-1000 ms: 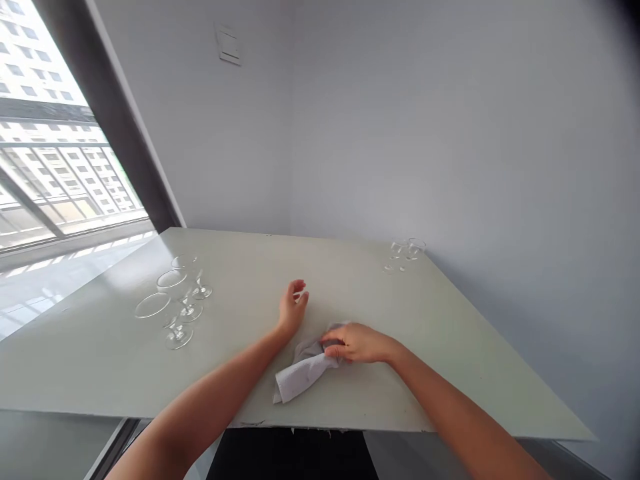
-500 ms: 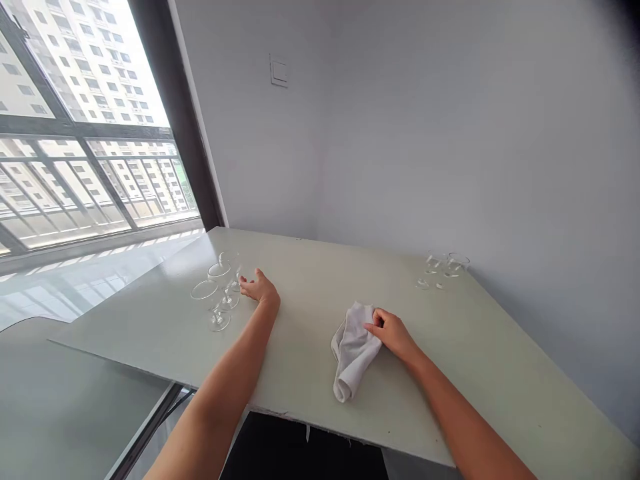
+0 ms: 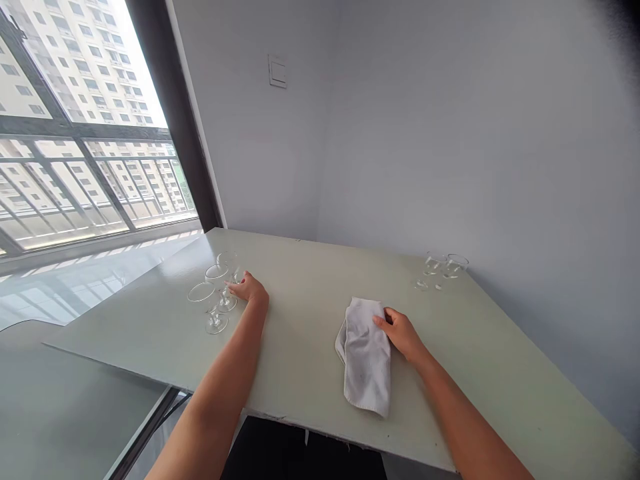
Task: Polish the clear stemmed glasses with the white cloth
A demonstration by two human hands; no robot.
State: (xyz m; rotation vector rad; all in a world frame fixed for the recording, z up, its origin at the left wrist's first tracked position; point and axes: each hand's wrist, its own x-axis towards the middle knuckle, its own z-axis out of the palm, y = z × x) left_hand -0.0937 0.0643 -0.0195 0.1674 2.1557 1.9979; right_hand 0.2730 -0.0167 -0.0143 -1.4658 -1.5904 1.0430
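Right hand (image 3: pixel 400 333) is pinching white cloth (image 3: pixel 369 360), lower centre; left hand (image 3: pixel 251 290), left of centre, is overlapping stemmed glasses (image 3: pixel 225 302), hold unclear

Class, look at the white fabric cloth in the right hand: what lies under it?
A lower layer of the white fabric cloth shows at its left, and the pale, flat tabletop around it. What the cloth covers directly beneath cannot be seen.

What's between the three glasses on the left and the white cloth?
In the head view, the left hand, right by the three glasses, and its forearm; then tabletop up to the white cloth.
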